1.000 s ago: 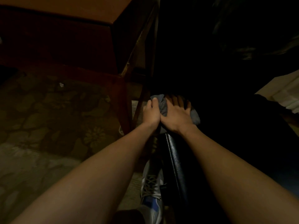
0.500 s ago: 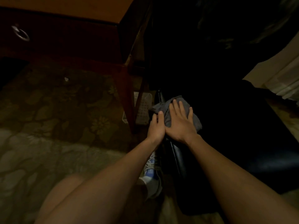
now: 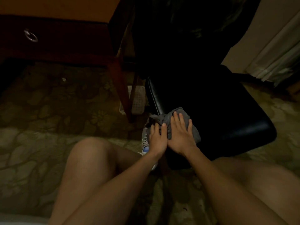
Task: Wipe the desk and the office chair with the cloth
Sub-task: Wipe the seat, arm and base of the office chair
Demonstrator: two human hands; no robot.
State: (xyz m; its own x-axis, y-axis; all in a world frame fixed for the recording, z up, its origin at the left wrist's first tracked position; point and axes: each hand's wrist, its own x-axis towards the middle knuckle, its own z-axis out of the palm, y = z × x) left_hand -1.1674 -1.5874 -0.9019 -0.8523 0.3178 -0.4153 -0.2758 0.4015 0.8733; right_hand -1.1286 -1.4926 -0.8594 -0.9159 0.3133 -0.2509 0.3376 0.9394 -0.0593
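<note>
A grey cloth (image 3: 168, 118) lies draped over the near left edge of the black office chair seat (image 3: 219, 114). My right hand (image 3: 181, 135) presses flat on the cloth from above, fingers spread. My left hand (image 3: 157, 138) sits beside it at the seat's edge, fingers curled over the cloth's hanging part. The two hands touch at the thumbs. The chair's dark backrest (image 3: 178, 38) rises behind the seat. The wooden desk (image 3: 65, 8) stands at the upper left, its top only partly in view.
A desk drawer with a metal ring pull (image 3: 30, 37) faces me; a reddish desk leg (image 3: 120, 91) stands just left of the chair. Patterned carpet (image 3: 48, 108) covers the floor. My bare knees and a sneaker (image 3: 145, 143) are below. Pale curtains (image 3: 276, 59) hang at right.
Both hands have slid the cloth along the seat's left edge toward me, from the back of the seat to its near corner. The view has pulled back, and my knees now show.
</note>
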